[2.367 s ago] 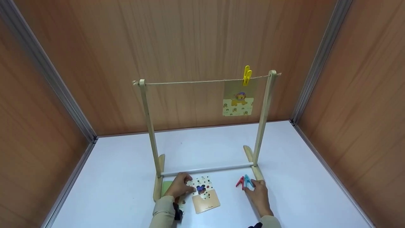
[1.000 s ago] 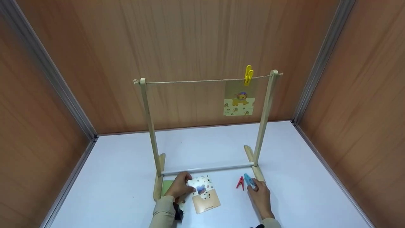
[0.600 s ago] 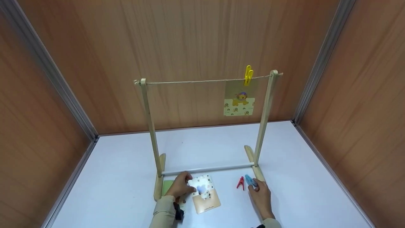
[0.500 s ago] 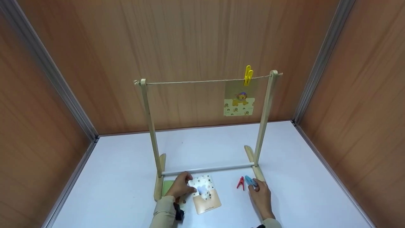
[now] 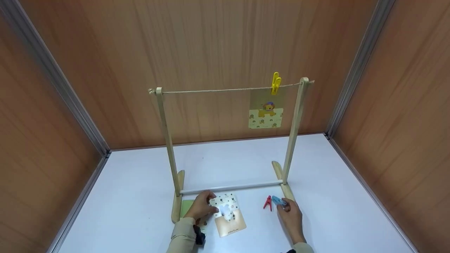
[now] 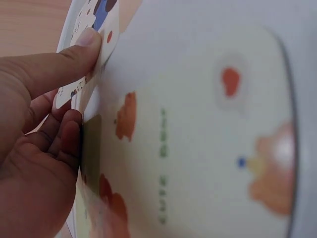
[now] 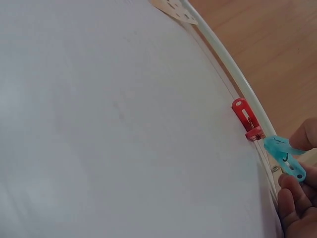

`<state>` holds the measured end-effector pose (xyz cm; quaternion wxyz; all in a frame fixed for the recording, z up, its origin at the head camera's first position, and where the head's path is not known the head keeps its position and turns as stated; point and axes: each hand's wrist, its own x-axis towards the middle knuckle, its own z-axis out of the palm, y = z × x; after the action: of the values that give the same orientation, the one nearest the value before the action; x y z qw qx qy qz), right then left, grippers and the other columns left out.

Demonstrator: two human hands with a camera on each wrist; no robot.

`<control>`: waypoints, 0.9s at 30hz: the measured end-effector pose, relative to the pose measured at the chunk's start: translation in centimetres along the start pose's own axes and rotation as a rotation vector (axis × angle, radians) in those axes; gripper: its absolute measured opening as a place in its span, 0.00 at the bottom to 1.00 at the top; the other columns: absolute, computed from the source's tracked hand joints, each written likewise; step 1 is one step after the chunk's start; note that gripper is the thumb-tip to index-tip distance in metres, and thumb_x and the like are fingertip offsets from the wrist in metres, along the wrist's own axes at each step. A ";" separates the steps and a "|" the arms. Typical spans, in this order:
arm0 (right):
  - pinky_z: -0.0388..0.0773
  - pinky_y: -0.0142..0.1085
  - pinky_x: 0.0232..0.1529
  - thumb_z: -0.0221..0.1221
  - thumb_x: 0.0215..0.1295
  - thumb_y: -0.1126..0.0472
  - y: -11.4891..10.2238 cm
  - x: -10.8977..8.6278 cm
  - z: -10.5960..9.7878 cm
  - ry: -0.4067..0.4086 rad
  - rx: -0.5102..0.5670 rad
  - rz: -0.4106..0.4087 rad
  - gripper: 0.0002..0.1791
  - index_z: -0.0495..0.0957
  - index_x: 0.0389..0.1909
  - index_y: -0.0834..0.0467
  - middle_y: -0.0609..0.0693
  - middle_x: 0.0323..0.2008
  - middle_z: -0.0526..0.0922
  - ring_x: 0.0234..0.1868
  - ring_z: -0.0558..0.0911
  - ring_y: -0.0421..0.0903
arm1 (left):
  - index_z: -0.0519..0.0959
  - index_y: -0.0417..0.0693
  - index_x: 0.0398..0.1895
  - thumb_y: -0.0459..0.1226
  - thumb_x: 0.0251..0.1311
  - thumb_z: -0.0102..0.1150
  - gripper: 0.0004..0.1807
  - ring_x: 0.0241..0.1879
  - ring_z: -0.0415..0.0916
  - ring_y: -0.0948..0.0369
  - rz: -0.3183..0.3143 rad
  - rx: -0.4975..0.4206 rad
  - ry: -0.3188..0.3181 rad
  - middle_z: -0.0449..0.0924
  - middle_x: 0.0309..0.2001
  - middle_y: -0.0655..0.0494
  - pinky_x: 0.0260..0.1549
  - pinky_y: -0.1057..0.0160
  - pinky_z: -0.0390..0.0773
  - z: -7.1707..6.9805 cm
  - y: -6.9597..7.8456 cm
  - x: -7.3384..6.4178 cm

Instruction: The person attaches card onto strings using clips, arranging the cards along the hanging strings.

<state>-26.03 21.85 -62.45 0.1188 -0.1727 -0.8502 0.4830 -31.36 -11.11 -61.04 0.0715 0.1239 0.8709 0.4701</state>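
Observation:
My left hand (image 5: 201, 207) pinches the left edge of a card (image 5: 231, 225), white with dark spots above and tan below. The left wrist view shows the thumb on the card's face (image 6: 110, 47) and fingers behind it. Under that wrist lies another card (image 6: 198, 163) with small bears and the words "Cute Bear", partly covered by the hand in the head view. My right hand (image 5: 291, 217) pinches a light blue clothespin (image 7: 277, 145) between thumb and fingers. Just left of it, a red clothespin (image 5: 268, 203) rests on the white table.
A wooden rack (image 5: 291, 133) stands over the table, a white bar (image 5: 230, 188) along its bottom. From its string (image 5: 211, 91) hangs a lion card (image 5: 265, 117), held by a yellow clothespin (image 5: 276, 84). Wooden panels (image 5: 211, 45) enclose the back and sides.
My right hand has taken the blue clothespin from beside the red one, drawn it slightly right and turned it. The left hand stays put; the card's sheen has shifted as it tilts slightly.

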 end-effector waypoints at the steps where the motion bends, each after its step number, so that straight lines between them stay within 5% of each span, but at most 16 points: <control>1: 0.68 0.30 0.31 0.60 0.61 0.61 0.0 0.0 0.0 -0.005 0.008 0.008 0.19 0.76 0.51 0.66 0.53 0.34 0.74 0.33 0.71 0.43 | 0.74 0.40 0.44 0.28 0.45 0.73 0.22 0.36 0.67 0.57 0.002 0.006 0.000 0.73 0.38 0.50 0.35 0.62 0.69 0.0 0.1 0.0; 8: 0.69 0.32 0.36 0.56 0.67 0.54 -0.1 0.1 -0.6 -0.084 0.063 0.063 0.24 0.73 0.58 0.66 0.56 0.41 0.78 0.38 0.74 0.45 | 0.74 0.40 0.44 0.26 0.45 0.70 0.21 0.37 0.69 0.58 -0.004 0.022 -0.001 0.75 0.39 0.50 0.35 0.62 0.71 0.2 0.6 0.0; 19: 0.70 0.32 0.42 0.56 0.68 0.48 -0.6 0.4 -1.5 -0.156 0.123 0.128 0.29 0.71 0.61 0.64 0.58 0.48 0.78 0.46 0.75 0.48 | 0.76 0.38 0.46 0.25 0.47 0.68 0.21 0.33 0.67 0.59 -0.042 -0.103 0.029 0.75 0.37 0.47 0.30 0.63 0.70 0.2 1.6 0.0; 27: 0.71 0.31 0.43 0.61 0.64 0.49 -0.7 0.4 -1.9 -0.132 0.201 0.163 0.28 0.72 0.58 0.63 0.55 0.47 0.79 0.46 0.77 0.46 | 0.75 0.38 0.51 0.27 0.50 0.67 0.22 0.30 0.72 0.60 -0.173 -0.264 0.074 0.75 0.34 0.50 0.28 0.65 0.75 0.1 2.2 -0.1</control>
<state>-25.86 23.13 -60.88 0.0395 -0.1963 -0.7867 0.5839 -30.94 -9.87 -59.31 0.0952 0.0203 0.8111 0.5767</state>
